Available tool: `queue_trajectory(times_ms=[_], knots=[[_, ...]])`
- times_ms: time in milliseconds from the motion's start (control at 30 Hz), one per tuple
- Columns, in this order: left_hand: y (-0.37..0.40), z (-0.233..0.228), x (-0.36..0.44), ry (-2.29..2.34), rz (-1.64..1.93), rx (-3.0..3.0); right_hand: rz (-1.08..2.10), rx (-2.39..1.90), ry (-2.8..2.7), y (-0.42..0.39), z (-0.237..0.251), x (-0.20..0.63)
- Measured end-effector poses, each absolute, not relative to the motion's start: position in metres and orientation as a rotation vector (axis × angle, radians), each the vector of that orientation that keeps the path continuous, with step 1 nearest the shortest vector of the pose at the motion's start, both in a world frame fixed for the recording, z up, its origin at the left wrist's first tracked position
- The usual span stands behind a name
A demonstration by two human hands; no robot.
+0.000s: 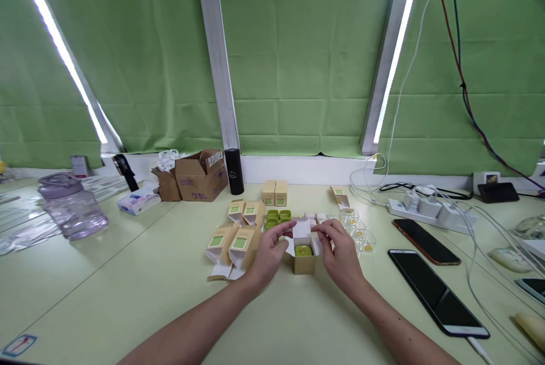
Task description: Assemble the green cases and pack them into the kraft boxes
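A pale green worktop [140, 274] ran beneath green blinds [298, 53] and a white sill. At its centre stood a small tan carton [305, 263], upright, its long axis vertical and its open mouth facing up. A green jar [304, 250] sat inside, its top just visible below the white flaps [301, 230].

The left hand [269, 252] steadied the carton's left side, fingers curled, thumb and forefinger pinched on a flap edge. The right hand [338, 251] did the same on the right side, fingertips narrowed onto the opposite flap. Neither hand lifted the carton; it rested on the worktop.

To fold the flaps well, the carton probably needed to be kept square and pressed down while the side flaps went in first, so the jar stayed seated and the top flap tucked cleanly.

Left of the hands lay several open cartons [232, 243] on their sides. Behind were loose green jars [278, 217], two closed cartons [275, 193] and clear plastic trays [360, 234]. Two phones [434, 285] and a power strip [426, 209] lay to the right.
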State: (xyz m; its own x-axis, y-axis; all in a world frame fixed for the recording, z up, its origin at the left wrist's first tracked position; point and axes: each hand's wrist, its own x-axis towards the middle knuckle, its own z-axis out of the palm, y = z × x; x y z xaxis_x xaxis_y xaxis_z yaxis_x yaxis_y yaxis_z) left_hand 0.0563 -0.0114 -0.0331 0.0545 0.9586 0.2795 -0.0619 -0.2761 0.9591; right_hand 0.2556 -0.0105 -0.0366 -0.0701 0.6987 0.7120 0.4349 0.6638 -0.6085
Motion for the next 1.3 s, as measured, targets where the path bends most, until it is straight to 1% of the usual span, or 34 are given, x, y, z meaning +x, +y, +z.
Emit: queue_trajectory(times_ms=[200, 500, 900, 1300], knots=[[-0.012, -0.029, 0.055, 0.940, 1.375, 1.382, 0.267, -1.011, -1.614, -0.007, -0.036, 0.261], [-0.013, -0.029, 0.059, 0.921, 1.367, 1.383, 0.380, -1.067, -1.544, -0.005, -0.038, 0.260], [-0.020, -0.028, 0.062, 0.856, 1.282, 1.424, 0.567, -1.036, -1.446, 0.000, -0.046, 0.259], [-0.022, -0.031, 0.067, 0.869, 1.224, 1.459, 0.691, -0.996, -1.406, -0.005, -0.043, 0.255]])
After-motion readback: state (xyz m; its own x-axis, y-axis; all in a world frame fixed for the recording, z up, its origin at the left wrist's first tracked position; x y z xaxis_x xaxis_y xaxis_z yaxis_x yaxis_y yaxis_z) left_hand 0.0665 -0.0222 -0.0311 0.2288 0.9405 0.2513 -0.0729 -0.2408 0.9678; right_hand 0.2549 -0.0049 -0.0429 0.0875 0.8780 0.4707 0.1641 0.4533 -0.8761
